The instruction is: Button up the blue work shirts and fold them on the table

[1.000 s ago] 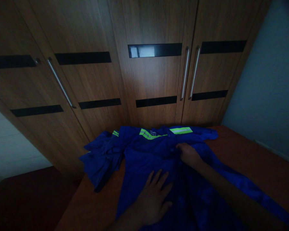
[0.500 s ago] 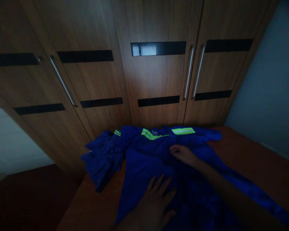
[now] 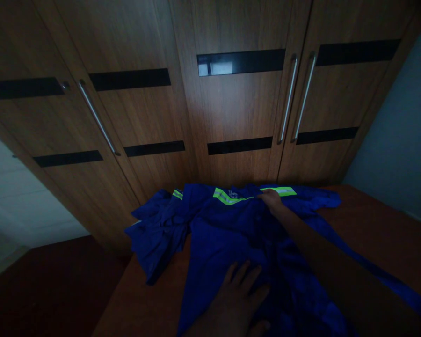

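A blue work shirt (image 3: 217,243) with yellow-green and silver reflective strips lies spread on a reddish-brown surface. My left hand (image 3: 236,295) rests on its lower front, fingers spread, holding nothing. Higher up, my right hand (image 3: 272,201) has its fingers closed on the shirt's front, beside the right-hand reflective strip (image 3: 286,191). Another reflective strip (image 3: 226,197), with a small light emblem next to it, crosses the left chest. The fingertips of my right hand are dim, and the shirt's lower part is dark and runs out of view.
Crumpled blue cloth (image 3: 159,234) with a reflective strip lies left of the shirt, hanging near the edge of the reddish-brown surface (image 3: 136,299). Behind stands a wooden wardrobe (image 3: 231,103) with metal handles. A pale wall (image 3: 400,140) is on the right.
My right hand has moved up the shirt front to the reflective strip and closed on the cloth there. My left hand stays spread on the shirt. The view has shifted slightly.
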Available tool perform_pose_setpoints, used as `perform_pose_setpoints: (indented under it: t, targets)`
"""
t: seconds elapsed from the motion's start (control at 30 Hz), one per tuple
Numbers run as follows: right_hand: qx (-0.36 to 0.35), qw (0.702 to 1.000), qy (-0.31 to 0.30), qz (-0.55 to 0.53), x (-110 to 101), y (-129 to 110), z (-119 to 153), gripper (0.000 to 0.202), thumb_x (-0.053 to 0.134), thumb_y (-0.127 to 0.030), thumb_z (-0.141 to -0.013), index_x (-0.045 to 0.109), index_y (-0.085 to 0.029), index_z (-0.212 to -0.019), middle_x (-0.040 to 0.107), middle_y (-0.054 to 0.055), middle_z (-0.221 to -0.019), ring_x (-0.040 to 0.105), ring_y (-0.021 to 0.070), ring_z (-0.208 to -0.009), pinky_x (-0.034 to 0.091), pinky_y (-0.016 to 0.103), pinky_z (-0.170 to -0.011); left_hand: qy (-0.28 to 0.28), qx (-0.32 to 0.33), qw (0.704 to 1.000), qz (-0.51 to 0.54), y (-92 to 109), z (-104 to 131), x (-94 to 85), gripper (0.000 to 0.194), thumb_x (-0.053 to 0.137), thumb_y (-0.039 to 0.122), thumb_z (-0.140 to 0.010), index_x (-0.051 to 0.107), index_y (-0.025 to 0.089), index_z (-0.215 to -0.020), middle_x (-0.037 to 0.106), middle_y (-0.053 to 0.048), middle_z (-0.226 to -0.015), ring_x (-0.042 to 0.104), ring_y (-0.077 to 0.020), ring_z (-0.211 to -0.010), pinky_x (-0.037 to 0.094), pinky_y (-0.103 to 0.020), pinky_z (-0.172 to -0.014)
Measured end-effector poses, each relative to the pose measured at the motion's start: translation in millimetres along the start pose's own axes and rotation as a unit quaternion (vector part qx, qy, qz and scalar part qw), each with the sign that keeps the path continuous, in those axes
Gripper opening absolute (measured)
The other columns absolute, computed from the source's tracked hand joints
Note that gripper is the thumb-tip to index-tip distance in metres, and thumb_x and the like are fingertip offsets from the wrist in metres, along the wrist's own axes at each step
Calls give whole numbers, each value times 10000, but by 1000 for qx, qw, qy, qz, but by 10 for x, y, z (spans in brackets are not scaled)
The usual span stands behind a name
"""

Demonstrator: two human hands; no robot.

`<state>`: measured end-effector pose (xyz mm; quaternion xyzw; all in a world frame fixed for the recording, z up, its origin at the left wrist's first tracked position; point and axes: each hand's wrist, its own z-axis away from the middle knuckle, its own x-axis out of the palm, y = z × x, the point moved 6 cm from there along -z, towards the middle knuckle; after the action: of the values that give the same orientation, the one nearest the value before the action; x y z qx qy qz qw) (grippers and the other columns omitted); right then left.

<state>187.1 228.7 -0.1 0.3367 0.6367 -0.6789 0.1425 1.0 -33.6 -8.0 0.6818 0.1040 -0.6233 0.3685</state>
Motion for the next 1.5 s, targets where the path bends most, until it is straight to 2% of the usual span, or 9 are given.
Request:
perform_pose_setpoints:
  t: [0.13,0.27,0.47,0.63,0.93,1.17,1.23,1.33,1.5]
  targets:
    - [-72,990,-1,124,-3,-271,-25,372,560,-168,-743,661,-198,-1100,674,96,-1097,610,258,-1040,468,340,-857,-4,0,1000,6,-41,-12,46,647,438,567,-869,258,334,-1445,168,-52,-1565,168,-369,-1404,163,-641,-1092]
    - [-158,958,-80,227,212,-440,205,317,582,-155,-719,694,-200,-1012,662,105,-1093,597,250,-1056,448,322,-890,-13,-5,1000,7,-68,-19,89,657,432,593,-859,267,336,-1441,161,-52,-1566,172,-368,-1403,155,-642,-1092]
    - [-202,918,-118,321,316,-403,592,355,511,-165,-800,605,-142,-1142,577,195,-1168,561,314,-1090,452,417,-871,-1,-3,1000,15,-36,-7,28,638,454,563,-865,283,336,-1436,196,-53,-1558,158,-359,-1409,156,-632,-1100]
    - [-175,921,-116,327,194,-293,727,507,497,-182,-816,439,-150,-1319,539,230,-1204,579,336,-1054,462,461,-826,-6,-12,999,33,0,13,-32,625,440,566,-869,291,339,-1432,191,-48,-1560,145,-349,-1416,130,-627,-1111]
    - [-168,954,-216,120,125,-77,944,459,557,-139,-764,523,-158,-1221,700,56,-887,665,187,-826,498,284,-748,25,0,1000,-6,-9,79,-70,688,571,414,-837,255,345,-1444,187,-12,-1564,160,-304,-1419,177,-551,-1135]
    - [-194,914,-303,-184,-126,-36,1431,419,597,-294,-794,552,-198,-1200,627,72,-1224,582,185,-1127,485,310,-919,32,-18,999,14,-17,108,-177,632,630,309,-781,399,328,-1369,312,-18,-1520,277,-274,-1384,238,-499,-1129]
    - [-173,920,-257,-240,-314,135,1323,375,606,-335,-777,595,-187,-1122,652,91,-1177,595,209,-1108,474,345,-942,63,-33,997,39,-84,115,-264,478,585,258,-801,516,302,-1271,442,-21,-1439,399,-236,-1315,325,-425,-1096]
    - [-119,983,-88,-113,-739,564,980,268,561,-331,-792,635,-197,-1012,692,71,-1077,637,199,-1014,474,321,-924,167,-104,978,63,-373,195,-504,308,481,215,-851,622,268,-1120,597,-30,-1261,546,-199,-1163,417,-359,-1024]
    - [-7,996,69,47,-1451,1194,585,165,575,-328,-775,679,-208,-822,707,125,-920,640,302,-965,451,414,-886,375,-269,886,34,-1060,556,-1001,328,532,310,-826,607,202,-1126,568,-102,-1251,524,-292,-1170,358,-448,-1057]
